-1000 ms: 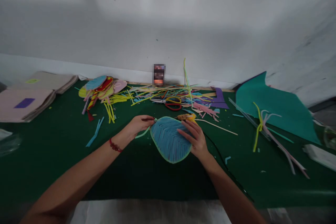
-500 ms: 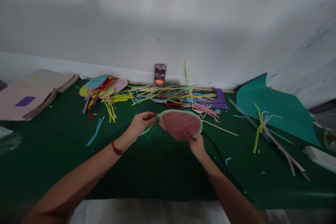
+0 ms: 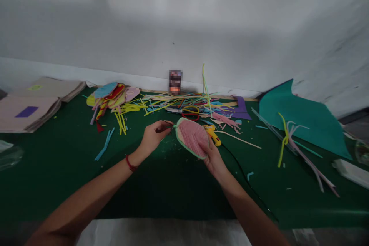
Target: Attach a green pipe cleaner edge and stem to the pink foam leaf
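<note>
A small leaf-shaped craft fan point(image 3: 191, 137), pink on the side facing me with a pale green rim, is held tilted above the green table point(image 3: 57, 161). My left hand point(image 3: 154, 136) pinches the fan's narrow end at the left, fingers closed. My right hand point(image 3: 213, 157) grips its lower right edge from beneath. A yellow glue gun point(image 3: 212, 133) lies just behind the fan, its black cord point(image 3: 245, 178) trailing toward me on the right.
A heap of coloured strips and red-handled scissors point(image 3: 190, 115) lies behind the hands. Several finished fans point(image 3: 111, 96) are piled at the back left, beside paper stacks point(image 3: 29, 107). A teal sheet point(image 3: 302, 119) and loose strips point(image 3: 291, 138) lie at the right.
The fan lay flat, blue side up, under my right hand; both hands lifted and flipped it to its pink side, then tilted it, uncovering the glue gun.
</note>
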A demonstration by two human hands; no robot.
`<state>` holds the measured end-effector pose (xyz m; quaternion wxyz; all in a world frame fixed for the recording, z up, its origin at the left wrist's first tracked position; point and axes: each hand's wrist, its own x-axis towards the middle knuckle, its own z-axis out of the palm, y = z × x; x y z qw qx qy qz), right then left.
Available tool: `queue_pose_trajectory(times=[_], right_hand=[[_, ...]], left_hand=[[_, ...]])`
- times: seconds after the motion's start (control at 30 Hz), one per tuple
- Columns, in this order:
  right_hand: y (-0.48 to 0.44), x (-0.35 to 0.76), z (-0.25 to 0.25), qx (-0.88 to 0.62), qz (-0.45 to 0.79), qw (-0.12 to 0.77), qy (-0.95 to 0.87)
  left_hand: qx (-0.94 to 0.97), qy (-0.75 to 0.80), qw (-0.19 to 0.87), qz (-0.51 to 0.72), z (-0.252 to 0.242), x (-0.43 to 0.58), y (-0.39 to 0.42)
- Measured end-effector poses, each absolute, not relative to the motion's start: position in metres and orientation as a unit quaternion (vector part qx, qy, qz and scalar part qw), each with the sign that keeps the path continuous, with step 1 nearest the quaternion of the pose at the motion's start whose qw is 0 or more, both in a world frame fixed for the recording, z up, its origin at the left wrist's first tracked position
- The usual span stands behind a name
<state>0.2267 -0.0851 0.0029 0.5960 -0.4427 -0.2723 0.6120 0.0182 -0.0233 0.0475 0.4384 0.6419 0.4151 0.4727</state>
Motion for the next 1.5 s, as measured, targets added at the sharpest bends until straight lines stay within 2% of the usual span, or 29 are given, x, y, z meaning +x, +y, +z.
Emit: queue_pose_trajectory(times=[0.1, 0.27, 0.5, 0.6, 0.67, 0.83, 1.03, 1.17, 1.3, 1.4, 1.5], right_hand=[[-0.085, 0.234, 0.0, -0.43, 0.579, 0.625, -0.298], [-0.085, 0.249, -0.009, -0.448, 0.542, 0.592, -0.393], [-0.082, 0.262, -0.014, -0.557, 0.332, 0.533, -0.544], [-0.08, 0.266, -0.007, -0.554, 0.274, 0.54, -0.571], [-0.079, 0.266, -0.002, -0.547, 0.3, 0.549, -0.556], [-0.081, 0.257, 0.004, -0.521, 0.473, 0.579, -0.412], [-0.082, 0.258, 0.006, -0.469, 0.54, 0.625, -0.312], [-0.084, 0.264, 0.006, -0.403, 0.598, 0.605, -0.338], [-0.085, 0.263, 0.005, -0.46, 0.516, 0.581, -0.43], [-0.083, 0.259, 0.004, -0.527, 0.44, 0.535, -0.491], [-0.083, 0.256, 0.004, -0.562, 0.415, 0.49, -0.522]], left_hand=[[0.636, 0.431, 0.423, 0.48, 0.043, 0.016, -0.02], [0.584, 0.443, 0.466, 0.495, 0.038, 0.013, -0.012], [0.582, 0.431, 0.499, 0.476, 0.044, 0.012, -0.015], [0.596, 0.424, 0.502, 0.462, 0.046, 0.011, -0.016], [0.61, 0.416, 0.501, 0.451, 0.046, 0.01, -0.016], [0.64, 0.411, 0.469, 0.45, 0.046, 0.01, -0.019], [0.641, 0.418, 0.462, 0.449, 0.049, 0.012, -0.022], [0.605, 0.428, 0.491, 0.458, 0.05, 0.011, -0.02], [0.582, 0.433, 0.505, 0.468, 0.046, 0.011, -0.017], [0.57, 0.438, 0.514, 0.468, 0.043, 0.01, -0.015], [0.552, 0.446, 0.518, 0.477, 0.042, 0.01, -0.015]])
